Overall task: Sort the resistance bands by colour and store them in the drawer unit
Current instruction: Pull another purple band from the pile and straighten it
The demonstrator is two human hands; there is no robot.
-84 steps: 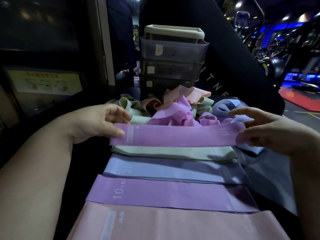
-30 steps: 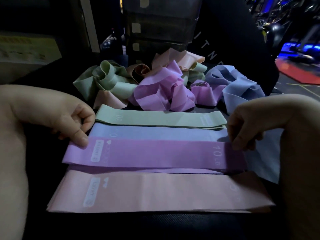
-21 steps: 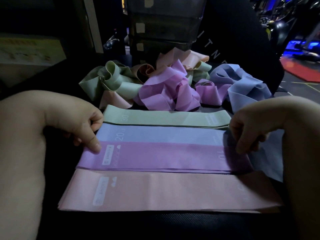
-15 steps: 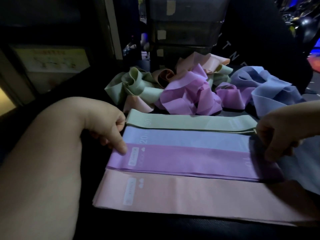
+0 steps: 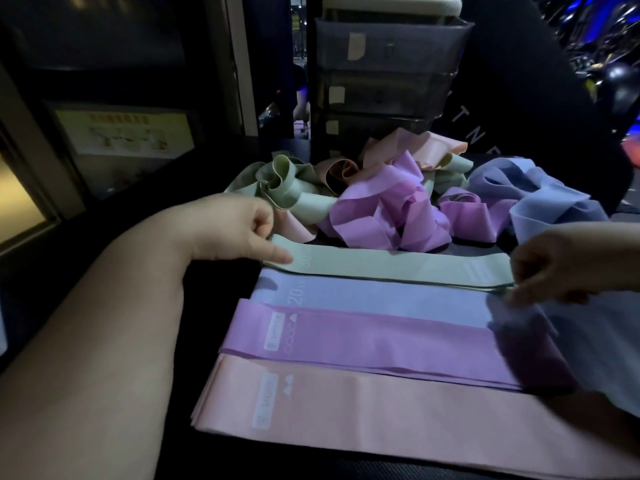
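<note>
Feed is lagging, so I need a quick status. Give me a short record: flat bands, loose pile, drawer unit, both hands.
flat bands, far to near: green band, blue band, purple band, pink band, laid side by side
unsorted: tangled pile of mixed colours behind them
drawer unit: behind the pile, drawers look closed
left hand: on the green band's left end, grip unclear
right hand: blurred, at its right end, grip unclear

A yellow poster (image 5: 124, 133) sits behind glass. Right of the poster stands a pale pillar (image 5: 242, 81); farther right are a black lettered pad (image 5: 519, 81) and blue lights (image 5: 585, 12).
</note>
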